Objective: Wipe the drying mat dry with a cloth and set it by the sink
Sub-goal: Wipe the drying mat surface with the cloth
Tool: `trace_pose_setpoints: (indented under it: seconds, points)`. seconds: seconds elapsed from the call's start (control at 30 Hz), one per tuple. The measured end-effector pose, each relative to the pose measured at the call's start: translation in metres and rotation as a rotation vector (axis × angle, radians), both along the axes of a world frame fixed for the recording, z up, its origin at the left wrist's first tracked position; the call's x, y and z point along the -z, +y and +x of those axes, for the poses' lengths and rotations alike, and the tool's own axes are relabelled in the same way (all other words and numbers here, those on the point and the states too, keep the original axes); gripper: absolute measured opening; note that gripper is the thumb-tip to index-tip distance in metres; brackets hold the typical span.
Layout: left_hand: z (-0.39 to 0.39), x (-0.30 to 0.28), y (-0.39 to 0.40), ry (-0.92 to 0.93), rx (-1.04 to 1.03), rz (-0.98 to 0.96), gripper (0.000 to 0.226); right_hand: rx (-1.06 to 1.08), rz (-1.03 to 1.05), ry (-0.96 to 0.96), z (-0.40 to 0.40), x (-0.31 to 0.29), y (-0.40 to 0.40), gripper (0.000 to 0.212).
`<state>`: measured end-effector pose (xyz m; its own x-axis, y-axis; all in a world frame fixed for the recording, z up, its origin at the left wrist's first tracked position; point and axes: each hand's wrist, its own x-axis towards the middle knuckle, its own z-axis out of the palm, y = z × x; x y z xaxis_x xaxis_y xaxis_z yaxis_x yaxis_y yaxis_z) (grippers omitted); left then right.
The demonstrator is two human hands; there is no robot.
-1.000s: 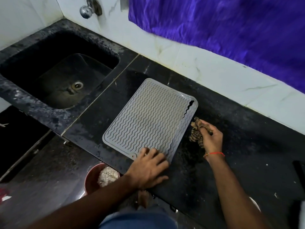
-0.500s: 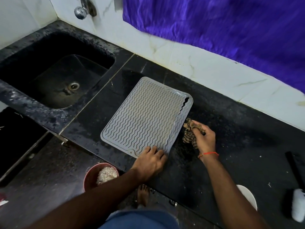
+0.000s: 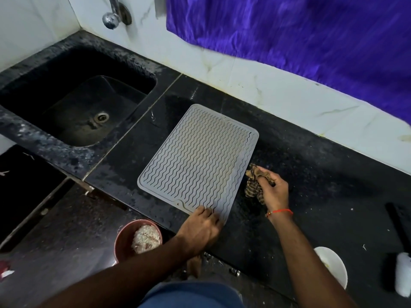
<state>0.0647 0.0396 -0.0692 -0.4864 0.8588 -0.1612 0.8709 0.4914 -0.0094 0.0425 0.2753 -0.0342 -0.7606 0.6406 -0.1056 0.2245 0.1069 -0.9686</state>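
Observation:
A grey ribbed drying mat lies flat on the black counter, just right of the black sink. My left hand presses on the mat's near corner with fingers bent down on it. Right beside the mat's right edge, my right hand clutches a bunched brown striped cloth that rests on the counter and is not on the mat.
A tap juts from the white tiled wall above the sink. Purple fabric hangs over the back wall. A red bowl with pale scraps sits on the floor below. A white dish and a dark-handled brush lie at the right.
My left hand has slid back toward the mat's near corner, leaving only the fingertips on it. The right hand with the cloth stays beside the mat's right edge.

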Motion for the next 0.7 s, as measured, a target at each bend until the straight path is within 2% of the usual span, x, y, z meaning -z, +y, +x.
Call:
trace_pose_setpoints:
  seconds: [0.17, 0.3, 0.5, 0.57, 0.7]
  points:
    - [0.004, 0.002, -0.008, -0.051, -0.008, 0.161, 0.042, -0.074, 0.097, -0.048, 0.0, -0.001, 0.002, 0.023]
    - [0.007, -0.002, -0.02, -0.083, -0.123, 0.215, 0.039, -0.34, 0.326, -0.071, 0.001, -0.006, -0.003, 0.032]
    - [0.007, 0.005, -0.042, -0.136, -0.162, 0.104, 0.055, -0.918, 0.61, -0.094, 0.015, 0.002, -0.03, 0.037]
    - [0.01, 0.006, -0.045, -0.148, -0.148, 0.065, 0.062, -1.082, 0.762, -0.112, 0.027, 0.014, -0.044, 0.037]
    - [0.012, -0.001, -0.041, -0.165, -0.164, 0.013, 0.069, -1.176, 0.958, -0.085, 0.037, 0.025, -0.049, 0.039]
